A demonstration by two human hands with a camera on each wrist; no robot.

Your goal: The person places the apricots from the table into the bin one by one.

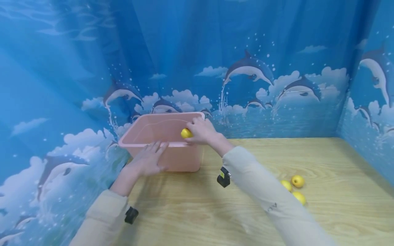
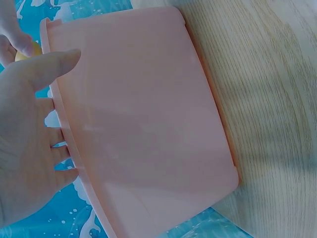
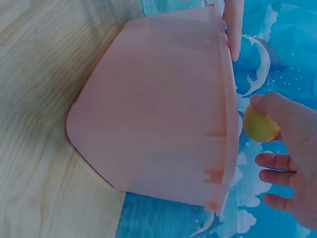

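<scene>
A pink plastic bin [image 1: 172,159] stands upright on the wooden table, its open top facing up. My left hand [image 1: 147,161] rests at its near rim with fingers spread and straight; in the left wrist view the thumb [image 2: 62,63] lies along the outer wall while the fingertips go behind the rim. Over the right end of the bin's opening, my right hand [image 1: 203,131] holds a small yellow fruit [image 1: 186,133]. The right wrist view shows this fruit [image 3: 260,124] pinched by thumb and forefinger just above rim height, the other fingers loosely extended.
Several small yellow fruits [image 1: 297,181] lie close together on the wooden table [image 1: 234,212] to the right, partly behind my right sleeve [image 1: 261,184]. A blue curtain [image 1: 184,51] printed with dolphins hangs behind the bin and along both sides.
</scene>
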